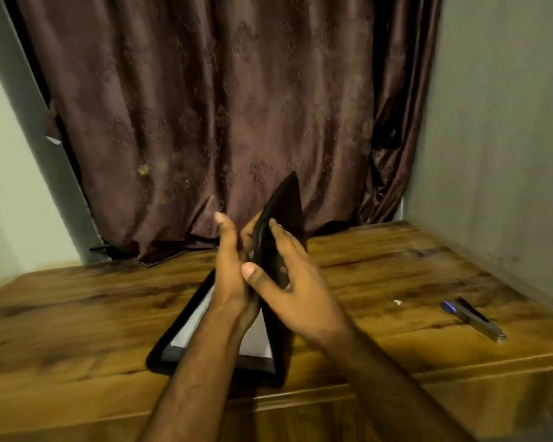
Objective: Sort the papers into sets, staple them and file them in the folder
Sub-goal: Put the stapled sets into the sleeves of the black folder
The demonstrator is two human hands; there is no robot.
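I see the black folder [270,339] lying open on the wooden table [380,275] with white papers [253,341] inside, its cover raised upright between my left hand [230,269] and right hand [288,282], both gripping it.

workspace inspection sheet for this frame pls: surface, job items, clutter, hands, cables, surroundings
Surface: wooden table, dark grain; image motion-blurred.
Job's things: black folder lies open on the table, its right cover raised near upright; white papers lie inside on the flat half. Stapler, blue and dark, lies on the table to the right, apart from the folder.
Clutter: small white scrap between folder and stapler.
Hands: left hand at the raised cover's inner side, its hold unclear; right hand holds the cover, fingers on its outer face, thumb in front.
Cables: nothing seen.
Surroundings: brown patterned curtain behind the table; pale walls on both sides.
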